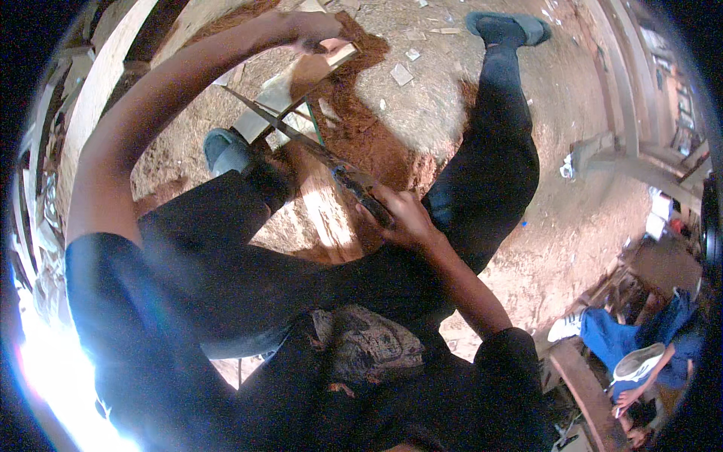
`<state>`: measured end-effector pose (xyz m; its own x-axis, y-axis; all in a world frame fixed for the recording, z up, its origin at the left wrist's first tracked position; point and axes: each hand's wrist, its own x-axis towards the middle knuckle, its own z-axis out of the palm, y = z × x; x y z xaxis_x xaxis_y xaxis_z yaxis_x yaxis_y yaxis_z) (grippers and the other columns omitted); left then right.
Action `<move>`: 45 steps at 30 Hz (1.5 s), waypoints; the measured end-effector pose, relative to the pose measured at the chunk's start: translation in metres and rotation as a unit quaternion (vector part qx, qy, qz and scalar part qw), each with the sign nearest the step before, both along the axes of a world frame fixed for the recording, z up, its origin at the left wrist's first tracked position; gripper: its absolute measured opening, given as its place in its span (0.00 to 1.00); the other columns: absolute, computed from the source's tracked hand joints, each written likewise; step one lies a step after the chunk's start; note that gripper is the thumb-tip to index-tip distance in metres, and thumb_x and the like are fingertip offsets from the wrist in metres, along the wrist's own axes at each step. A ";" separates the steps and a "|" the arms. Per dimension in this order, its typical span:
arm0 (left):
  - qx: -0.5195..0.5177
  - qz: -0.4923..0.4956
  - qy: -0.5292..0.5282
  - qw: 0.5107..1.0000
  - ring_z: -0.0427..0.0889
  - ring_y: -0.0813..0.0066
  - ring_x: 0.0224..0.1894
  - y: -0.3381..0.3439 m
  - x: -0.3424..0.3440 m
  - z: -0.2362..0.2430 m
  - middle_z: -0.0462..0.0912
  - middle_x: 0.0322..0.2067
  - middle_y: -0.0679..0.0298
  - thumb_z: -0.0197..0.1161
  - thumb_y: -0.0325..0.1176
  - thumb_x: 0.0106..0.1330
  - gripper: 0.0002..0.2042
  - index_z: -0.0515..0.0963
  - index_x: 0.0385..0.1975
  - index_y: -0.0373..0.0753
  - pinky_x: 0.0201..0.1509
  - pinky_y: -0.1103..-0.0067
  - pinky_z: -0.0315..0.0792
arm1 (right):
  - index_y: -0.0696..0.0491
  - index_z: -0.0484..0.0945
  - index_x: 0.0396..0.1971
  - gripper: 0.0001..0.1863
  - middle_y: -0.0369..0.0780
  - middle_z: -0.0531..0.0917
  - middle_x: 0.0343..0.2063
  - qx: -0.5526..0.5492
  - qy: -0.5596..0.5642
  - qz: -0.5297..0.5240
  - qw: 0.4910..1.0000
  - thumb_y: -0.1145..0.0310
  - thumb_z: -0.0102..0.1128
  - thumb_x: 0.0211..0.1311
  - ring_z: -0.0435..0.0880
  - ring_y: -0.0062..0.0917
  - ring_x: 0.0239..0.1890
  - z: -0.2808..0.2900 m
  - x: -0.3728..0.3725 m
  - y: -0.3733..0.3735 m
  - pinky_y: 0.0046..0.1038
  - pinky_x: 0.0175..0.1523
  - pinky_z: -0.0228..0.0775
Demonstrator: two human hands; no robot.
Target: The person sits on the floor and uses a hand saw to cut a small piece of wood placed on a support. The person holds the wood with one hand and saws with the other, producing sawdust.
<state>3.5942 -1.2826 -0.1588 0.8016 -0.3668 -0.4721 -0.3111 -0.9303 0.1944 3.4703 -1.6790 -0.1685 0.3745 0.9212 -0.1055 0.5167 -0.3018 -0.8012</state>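
Pale wood strip point(339, 58) sits low over the dirt floor point(572, 90), between the shoes and closer to the left shoe point(224, 153). Right hand point(407, 218) is wrapped snugly round the handle of a saw point(348, 178); left hand point(316, 32) has fingers bent at the strip's far end, can't tell how tightly. Can't see whether the teeth touch wood either. If it's a saw cut, I'd pin the strip firmly, keep wrist and blade in line, use long easy strokes, and mind that left shoe near the blade tip.
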 end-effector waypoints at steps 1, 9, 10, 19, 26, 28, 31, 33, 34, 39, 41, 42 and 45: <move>-0.026 -0.045 -0.034 0.998 0.82 0.52 0.46 0.002 -0.003 0.004 0.82 0.42 0.50 0.67 0.27 0.54 0.24 0.74 0.54 0.38 0.46 0.63 0.78 | 0.56 0.77 0.35 0.11 0.49 0.83 0.23 -0.006 0.018 -0.004 1.000 0.67 0.67 0.57 0.84 0.42 0.24 0.004 0.001 0.002 0.37 0.29 0.75; 0.047 -0.006 -0.014 0.999 0.77 0.49 0.54 -0.026 -0.012 0.027 0.75 0.53 0.50 0.66 0.35 0.57 0.30 0.66 0.62 0.47 0.60 0.63 0.72 | 0.54 0.76 0.36 0.12 0.49 0.82 0.21 -0.007 0.052 -0.003 0.999 0.61 0.63 0.59 0.82 0.46 0.22 0.032 0.008 0.015 0.42 0.28 0.74; 0.077 0.019 0.008 0.997 0.76 0.49 0.55 -0.036 -0.014 0.038 0.74 0.55 0.49 0.66 0.35 0.57 0.30 0.66 0.62 0.46 0.61 0.63 0.72 | 0.54 0.76 0.37 0.13 0.49 0.82 0.21 -0.012 0.051 0.001 0.999 0.61 0.63 0.59 0.82 0.46 0.22 0.029 0.008 0.014 0.43 0.28 0.74; 0.085 -0.006 -0.109 0.990 0.75 0.56 0.55 -0.030 -0.026 0.011 0.75 0.52 0.54 0.57 0.46 0.68 0.20 0.73 0.56 0.44 0.57 0.68 0.75 | 0.52 0.74 0.37 0.13 0.48 0.82 0.22 -0.045 0.074 0.000 0.996 0.60 0.63 0.58 0.82 0.47 0.25 0.033 0.011 0.018 0.45 0.30 0.74; 0.043 -0.007 -0.170 0.984 0.81 0.55 0.45 -0.024 -0.025 0.007 0.77 0.47 0.57 0.60 0.46 0.65 0.18 0.76 0.51 0.47 0.47 0.65 0.77 | 0.52 0.74 0.36 0.13 0.48 0.82 0.22 -0.017 0.061 0.002 0.998 0.60 0.63 0.58 0.83 0.45 0.25 0.032 0.012 0.018 0.44 0.30 0.75; 0.014 -0.009 -0.195 0.981 0.82 0.55 0.42 -0.015 -0.027 0.000 0.77 0.44 0.57 0.60 0.46 0.65 0.16 0.77 0.50 0.48 0.43 0.63 0.77 | 0.52 0.75 0.36 0.13 0.48 0.82 0.22 -0.026 0.064 0.007 0.998 0.60 0.63 0.58 0.83 0.45 0.25 0.033 0.012 0.019 0.43 0.30 0.75; -0.032 -0.023 -0.209 0.977 0.83 0.55 0.41 -0.029 -0.021 0.010 0.80 0.41 0.54 0.59 0.43 0.66 0.14 0.78 0.48 0.46 0.43 0.63 0.77 | 0.53 0.76 0.37 0.13 0.47 0.82 0.22 -0.046 0.062 0.000 0.997 0.60 0.64 0.58 0.83 0.44 0.25 0.030 0.013 0.015 0.42 0.30 0.75; -0.026 -0.055 -0.223 0.973 0.84 0.55 0.41 -0.017 -0.016 0.006 0.82 0.40 0.52 0.58 0.40 0.67 0.13 0.80 0.47 0.45 0.43 0.63 0.78 | 0.53 0.77 0.37 0.14 0.48 0.82 0.22 -0.034 0.049 -0.002 0.998 0.60 0.64 0.57 0.84 0.44 0.25 0.028 0.012 0.014 0.41 0.30 0.76; -0.027 -0.043 -0.227 0.973 0.82 0.54 0.44 -0.012 -0.019 0.003 0.81 0.43 0.54 0.59 0.42 0.66 0.15 0.79 0.48 0.43 0.47 0.63 0.76 | 0.54 0.77 0.38 0.14 0.48 0.82 0.22 -0.021 0.062 -0.008 0.998 0.61 0.64 0.57 0.84 0.44 0.25 0.029 0.013 0.014 0.41 0.30 0.76; -0.054 -0.037 -0.299 0.952 0.80 0.51 0.48 0.005 -0.034 -0.024 0.79 0.49 0.55 0.60 0.46 0.65 0.18 0.77 0.48 0.40 0.56 0.63 0.74 | 0.55 0.77 0.38 0.14 0.49 0.82 0.23 -0.011 0.062 -0.001 0.998 0.63 0.66 0.57 0.84 0.42 0.25 0.035 0.015 0.017 0.37 0.30 0.75; -0.084 -0.028 -0.247 0.965 0.79 0.51 0.50 0.001 -0.033 -0.018 0.79 0.50 0.54 0.60 0.45 0.64 0.19 0.77 0.50 0.41 0.56 0.62 0.73 | 0.56 0.77 0.39 0.14 0.48 0.82 0.24 0.011 0.073 -0.019 0.997 0.65 0.66 0.58 0.84 0.42 0.24 0.027 0.013 0.013 0.37 0.29 0.74; -0.099 -0.024 -0.233 0.967 0.78 0.50 0.50 0.001 -0.032 -0.017 0.78 0.50 0.53 0.60 0.44 0.64 0.19 0.76 0.51 0.41 0.57 0.62 0.73 | 0.56 0.77 0.40 0.14 0.48 0.83 0.24 0.019 0.077 -0.032 0.996 0.65 0.66 0.58 0.84 0.42 0.24 0.021 0.012 0.011 0.37 0.29 0.74; -0.131 -0.016 -0.204 0.970 0.76 0.49 0.52 -0.002 -0.035 -0.015 0.77 0.51 0.52 0.61 0.43 0.63 0.20 0.75 0.53 0.42 0.58 0.61 0.71 | 0.57 0.77 0.38 0.13 0.47 0.82 0.24 0.019 0.037 -0.022 0.999 0.66 0.66 0.58 0.83 0.42 0.24 0.005 0.010 0.006 0.38 0.29 0.73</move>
<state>3.5595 -1.2843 -0.1743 0.8888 -0.4583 -0.0044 -0.4392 -0.8546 0.2771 3.4802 -1.6729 -0.1640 0.4073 0.9078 -0.1001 0.4418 -0.2918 -0.8483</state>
